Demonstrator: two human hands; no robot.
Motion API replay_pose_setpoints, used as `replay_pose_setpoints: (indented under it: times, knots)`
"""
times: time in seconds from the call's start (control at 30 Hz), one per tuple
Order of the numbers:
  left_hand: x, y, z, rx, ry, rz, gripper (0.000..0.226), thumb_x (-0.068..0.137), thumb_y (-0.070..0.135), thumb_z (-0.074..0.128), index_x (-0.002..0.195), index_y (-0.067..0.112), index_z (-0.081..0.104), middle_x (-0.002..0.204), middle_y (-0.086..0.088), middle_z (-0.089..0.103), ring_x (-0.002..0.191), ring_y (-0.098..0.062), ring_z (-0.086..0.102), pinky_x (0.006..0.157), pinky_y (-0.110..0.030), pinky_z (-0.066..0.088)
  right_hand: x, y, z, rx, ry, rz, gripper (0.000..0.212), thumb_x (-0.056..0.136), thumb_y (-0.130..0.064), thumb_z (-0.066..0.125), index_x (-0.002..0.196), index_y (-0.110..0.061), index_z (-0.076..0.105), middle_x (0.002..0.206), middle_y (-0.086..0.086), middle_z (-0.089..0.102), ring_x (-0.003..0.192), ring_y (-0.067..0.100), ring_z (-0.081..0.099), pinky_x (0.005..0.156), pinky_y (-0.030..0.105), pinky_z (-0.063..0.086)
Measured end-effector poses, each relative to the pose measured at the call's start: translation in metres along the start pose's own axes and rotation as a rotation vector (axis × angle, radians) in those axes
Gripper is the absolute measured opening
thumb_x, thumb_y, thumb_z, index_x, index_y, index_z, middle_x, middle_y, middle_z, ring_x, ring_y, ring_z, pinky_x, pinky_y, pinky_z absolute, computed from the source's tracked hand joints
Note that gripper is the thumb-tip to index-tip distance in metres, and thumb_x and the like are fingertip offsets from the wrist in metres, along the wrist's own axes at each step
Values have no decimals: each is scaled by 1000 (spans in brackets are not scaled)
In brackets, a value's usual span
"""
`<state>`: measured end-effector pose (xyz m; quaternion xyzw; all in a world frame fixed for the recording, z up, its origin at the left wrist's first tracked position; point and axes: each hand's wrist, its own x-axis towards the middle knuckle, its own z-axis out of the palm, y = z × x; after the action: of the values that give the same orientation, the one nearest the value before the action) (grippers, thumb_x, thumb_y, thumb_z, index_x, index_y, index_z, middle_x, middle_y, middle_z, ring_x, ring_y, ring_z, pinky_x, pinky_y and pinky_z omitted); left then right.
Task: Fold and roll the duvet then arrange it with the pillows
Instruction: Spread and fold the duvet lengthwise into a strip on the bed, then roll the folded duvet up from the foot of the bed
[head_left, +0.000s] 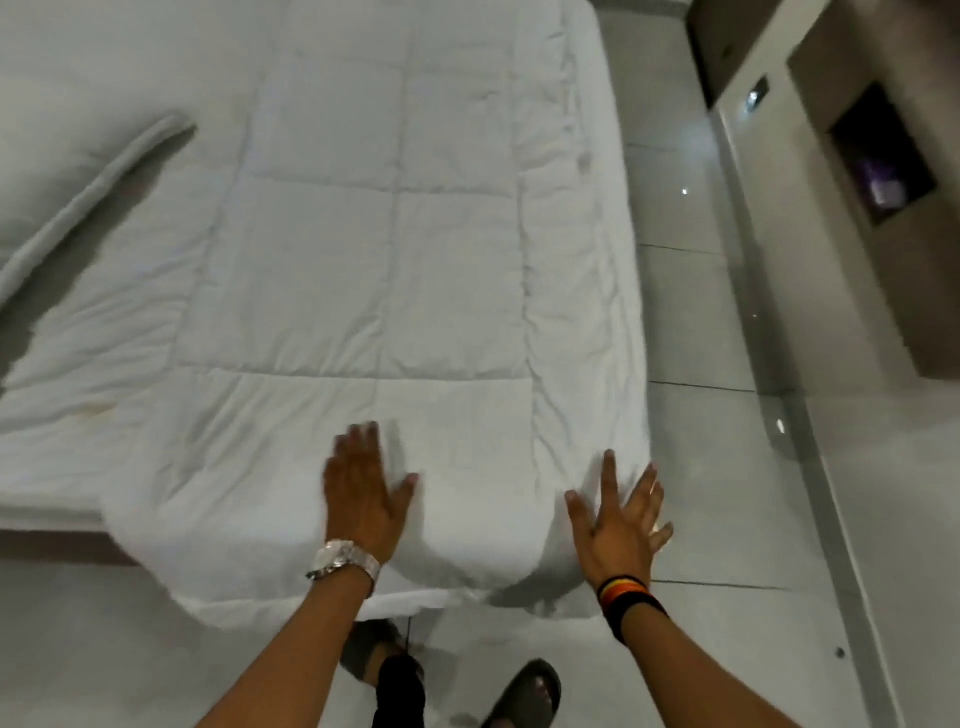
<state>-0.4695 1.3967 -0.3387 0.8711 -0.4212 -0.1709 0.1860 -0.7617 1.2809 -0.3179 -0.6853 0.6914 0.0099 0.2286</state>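
A white quilted duvet (374, 270) lies folded into a long strip along the right side of the bed, its near end drooping over the foot of the mattress. My left hand (361, 493), with a silver watch at the wrist, rests flat on the duvet's near end, fingers spread. My right hand (621, 519), with dark bands at the wrist, is open with fingers apart at the duvet's near right corner. A white pillow (78, 156) lies at the upper left of the bed, partly cut off by the frame.
The bed sheet (67, 395) shows left of the duvet. Glossy grey floor tiles (701, 338) run along the bed's right side. A grey wall unit with a dark recess (883, 156) stands at the right. My feet in dark sandals (524, 691) stand at the bed's foot.
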Motion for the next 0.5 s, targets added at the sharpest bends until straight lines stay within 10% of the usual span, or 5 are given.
replay_pose_setpoints:
  times: [0.23,0.4,0.5]
  knots:
    - [-13,101,82,73,-126,236,87,95,73,18,164,25,-2,172,-4,-3,158,-26,-5,127,-45,-1,28,48,10,166,-59,116,107,80,-88,41,159,-41,-13,149,24,42,132,42,47,114,58,30]
    - [-37,105,84,83,-170,208,87,95,70,21,164,23,-2,172,-4,-1,158,-24,-3,126,-41,-1,10,57,8,285,5,-90,75,98,-63,46,159,-30,19,106,12,73,91,33,70,75,36,54]
    - [-58,92,68,62,-191,218,85,98,67,26,164,21,0,172,-1,2,158,-21,1,127,-41,5,5,85,15,273,-50,15,72,99,-59,44,160,-26,22,134,16,64,112,37,65,90,41,53]
